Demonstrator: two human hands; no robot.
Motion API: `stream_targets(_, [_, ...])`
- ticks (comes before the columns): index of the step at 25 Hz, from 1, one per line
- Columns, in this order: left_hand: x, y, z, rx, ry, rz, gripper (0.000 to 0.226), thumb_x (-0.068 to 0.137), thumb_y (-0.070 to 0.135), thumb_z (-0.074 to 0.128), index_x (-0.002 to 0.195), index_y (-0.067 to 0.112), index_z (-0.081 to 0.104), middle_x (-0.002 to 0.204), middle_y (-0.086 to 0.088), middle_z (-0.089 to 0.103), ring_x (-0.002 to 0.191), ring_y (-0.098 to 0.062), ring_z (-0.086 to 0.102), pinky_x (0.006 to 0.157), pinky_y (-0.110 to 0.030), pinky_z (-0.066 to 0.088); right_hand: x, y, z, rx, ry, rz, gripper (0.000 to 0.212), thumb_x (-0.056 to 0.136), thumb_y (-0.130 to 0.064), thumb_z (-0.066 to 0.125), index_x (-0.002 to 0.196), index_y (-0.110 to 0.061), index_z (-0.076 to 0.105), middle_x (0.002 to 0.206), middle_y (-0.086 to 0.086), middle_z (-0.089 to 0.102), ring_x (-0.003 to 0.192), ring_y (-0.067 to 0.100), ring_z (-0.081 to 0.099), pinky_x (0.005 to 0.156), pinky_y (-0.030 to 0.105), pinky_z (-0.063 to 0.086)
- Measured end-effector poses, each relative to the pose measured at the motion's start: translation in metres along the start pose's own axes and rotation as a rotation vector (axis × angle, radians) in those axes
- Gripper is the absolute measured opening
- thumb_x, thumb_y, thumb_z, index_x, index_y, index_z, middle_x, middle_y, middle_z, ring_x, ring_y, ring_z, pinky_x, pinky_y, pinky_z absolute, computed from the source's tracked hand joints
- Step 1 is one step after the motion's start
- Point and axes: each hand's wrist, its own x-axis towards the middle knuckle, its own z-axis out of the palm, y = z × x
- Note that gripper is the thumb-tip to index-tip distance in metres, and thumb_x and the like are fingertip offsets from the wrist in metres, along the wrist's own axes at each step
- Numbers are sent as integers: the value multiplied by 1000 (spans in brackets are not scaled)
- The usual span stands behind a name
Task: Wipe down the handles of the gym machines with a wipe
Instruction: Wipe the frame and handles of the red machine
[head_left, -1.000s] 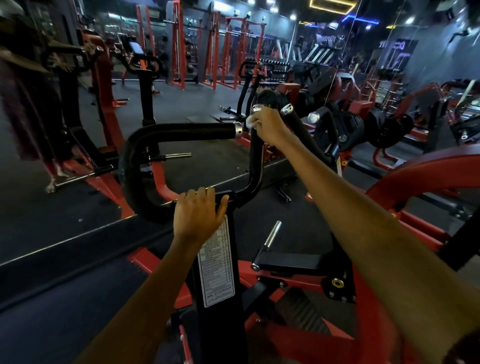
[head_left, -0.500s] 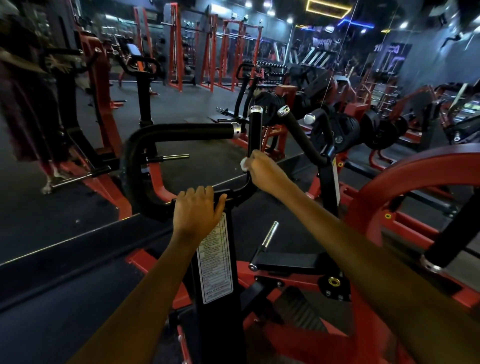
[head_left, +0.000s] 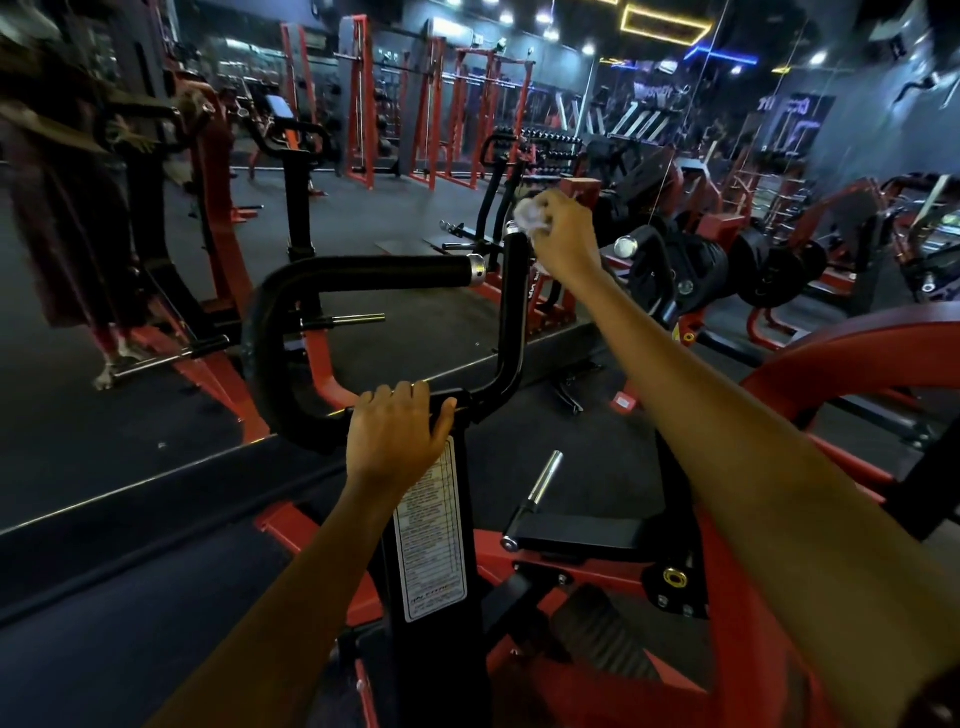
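A black machine handle bar rises in front of me, with an upright grip (head_left: 515, 306) on the right and a horizontal grip (head_left: 384, 272) reaching toward it from the left. My right hand (head_left: 563, 236) holds a crumpled white wipe (head_left: 531, 214) at the chrome-capped top of the upright grip. My left hand (head_left: 397, 436) grips the lower crossbar of the same handle, just above the black post with a white label (head_left: 430, 530).
A chrome peg (head_left: 543, 478) juts up from the red frame (head_left: 571, 675) below. A curved red beam (head_left: 852, 343) crosses on the right. Behind it sit black weight plates (head_left: 774, 270). A wall mirror (head_left: 156, 291) on the left reflects machines and red racks.
My right hand slid down the upright grip with the wipe, then came back up to its top. My left hand stayed on the crossbar.
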Motion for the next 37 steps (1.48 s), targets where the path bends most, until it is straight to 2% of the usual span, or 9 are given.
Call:
stream_targets(2, [0, 0, 1, 18, 23, 4, 50, 93, 45, 32, 70, 11, 59, 58, -4, 55, 53, -21, 54, 54, -32, 43, 15, 10, 18, -8, -50, 25, 24, 84, 5, 52, 104, 2, 63, 99, 11, 62, 93, 22, 59, 73, 25, 45])
stream_targets(5, [0, -1, 3, 32, 21, 5, 48, 94, 46, 34, 70, 11, 59, 58, -4, 55, 54, -21, 55, 54, -31, 43, 9, 20, 29, 17, -55, -39, 27, 87, 4, 51, 107, -2, 68, 101, 10, 60, 96, 18, 55, 84, 24, 44])
stream_targets(14, [0, 0, -2, 32, -10, 10, 49, 93, 44, 32, 69, 11, 58, 58, -4, 56, 52, -22, 55, 53, -31, 43, -63, 28, 26, 26, -105, -151, 27, 88, 4, 52, 110, -3, 67, 88, 5, 49, 79, 12, 45, 71, 6, 34])
stream_targets(22, [0, 3, -10, -19, -162, -28, 43, 96, 43, 40, 83, 8, 61, 73, -8, 62, 64, -24, 57, 63, -35, 42, -142, 37, 42, 151, 24, -114, 28, 78, 16, 56, 96, 1, 71, 81, 17, 59, 71, 19, 55, 69, 10, 41])
stream_targets(25, [2, 5, -15, -7, -213, -59, 45, 98, 44, 34, 92, 9, 61, 83, -8, 64, 75, -24, 59, 70, -35, 41, -181, 18, 45, 218, -33, -5, 23, 86, 6, 58, 106, 0, 68, 86, 9, 54, 69, 13, 54, 65, 15, 47])
stream_targets(28, [1, 6, -18, -16, -251, -67, 46, 100, 45, 32, 100, 8, 60, 93, -9, 64, 84, -25, 59, 78, -35, 41, -200, -6, 39, 206, -157, -90, 25, 90, 1, 56, 114, 2, 63, 89, 9, 50, 64, 6, 51, 62, 11, 50])
stream_targets(32, [4, 0, -25, 12, -350, -7, 48, 99, 49, 32, 115, 10, 54, 111, -8, 62, 100, -26, 57, 85, -35, 40, -158, -2, 23, 112, -159, -14, 28, 89, 1, 55, 115, -4, 64, 94, -1, 50, 82, 15, 58, 76, 20, 52])
stream_targets(34, [8, -4, -30, 0, -444, 31, 55, 96, 55, 35, 128, 12, 49, 123, -8, 57, 111, -26, 54, 91, -37, 39, -150, -1, 28, 47, -101, 62, 33, 89, 4, 50, 119, -4, 61, 111, 11, 54, 105, 26, 57, 91, 31, 48])
stream_targets(37, [3, -17, -32, 3, -509, 11, 62, 93, 60, 34, 137, 18, 42, 131, -7, 53, 119, -27, 50, 97, -44, 36, -164, -12, 44, -110, -196, 5, 24, 88, 3, 52, 111, 1, 61, 120, 18, 50, 113, 29, 49, 92, 33, 45])
